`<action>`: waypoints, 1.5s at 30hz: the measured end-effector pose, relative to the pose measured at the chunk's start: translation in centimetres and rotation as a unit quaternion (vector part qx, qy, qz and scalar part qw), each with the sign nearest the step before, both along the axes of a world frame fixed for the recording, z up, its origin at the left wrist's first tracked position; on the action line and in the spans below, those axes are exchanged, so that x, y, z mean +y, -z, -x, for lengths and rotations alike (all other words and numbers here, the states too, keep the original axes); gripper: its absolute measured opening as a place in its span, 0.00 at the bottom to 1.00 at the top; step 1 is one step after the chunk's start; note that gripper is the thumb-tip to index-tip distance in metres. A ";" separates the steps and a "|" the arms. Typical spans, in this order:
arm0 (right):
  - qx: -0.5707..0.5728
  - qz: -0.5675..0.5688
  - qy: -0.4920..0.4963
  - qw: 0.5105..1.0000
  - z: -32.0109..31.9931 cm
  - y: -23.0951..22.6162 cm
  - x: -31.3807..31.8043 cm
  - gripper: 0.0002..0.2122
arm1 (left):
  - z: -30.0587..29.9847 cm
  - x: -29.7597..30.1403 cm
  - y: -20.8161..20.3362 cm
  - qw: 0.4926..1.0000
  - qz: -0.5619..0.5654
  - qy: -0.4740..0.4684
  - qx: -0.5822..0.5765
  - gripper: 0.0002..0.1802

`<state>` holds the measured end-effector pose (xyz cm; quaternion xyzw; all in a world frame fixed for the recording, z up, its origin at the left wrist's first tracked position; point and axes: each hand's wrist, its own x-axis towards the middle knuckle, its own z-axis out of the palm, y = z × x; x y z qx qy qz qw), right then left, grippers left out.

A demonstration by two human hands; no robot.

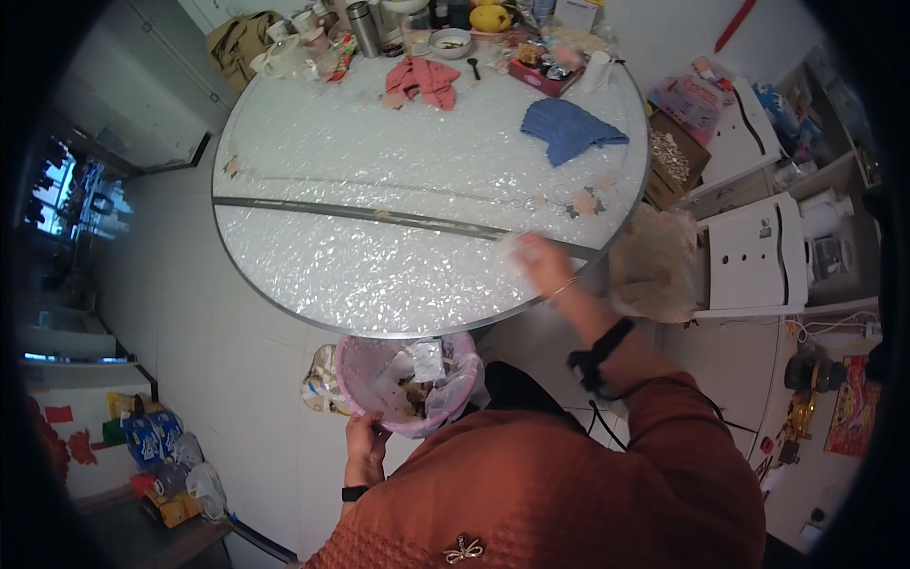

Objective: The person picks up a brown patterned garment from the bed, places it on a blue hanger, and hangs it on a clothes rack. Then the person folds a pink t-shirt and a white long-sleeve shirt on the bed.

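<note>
My left hand [364, 444] grips the near left rim of a pink waste bin [353, 391] below the table's front edge. A pale liner and mixed rubbish, including a silvery wrapper [427, 361], show inside it. On the right front part of the round table [313, 275], my right hand [543, 266] is closed and smeared by motion. A whitish wad [512, 250], like a tissue, shows at its fingertips beside a dark strip [379, 216] across the tabletop. The wad's exact kind is blurred.
A red cloth [424, 82] and a blue cloth [572, 130] lie farther back. Along the far edge stand a steel flask [363, 29], a bowl [450, 44] and a red box [543, 78]. White chairs [755, 254] stand at the right. Slippers [324, 381] lie left of the bin.
</note>
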<state>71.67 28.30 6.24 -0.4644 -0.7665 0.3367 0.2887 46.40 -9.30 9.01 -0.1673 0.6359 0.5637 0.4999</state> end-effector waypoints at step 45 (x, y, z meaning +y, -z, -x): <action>0.270 0.416 0.324 0.806 -7.2 -0.4 6.3 0.18 | 1.4 -1.4 0.5 0.998 0.015 0.051 0.022 0.10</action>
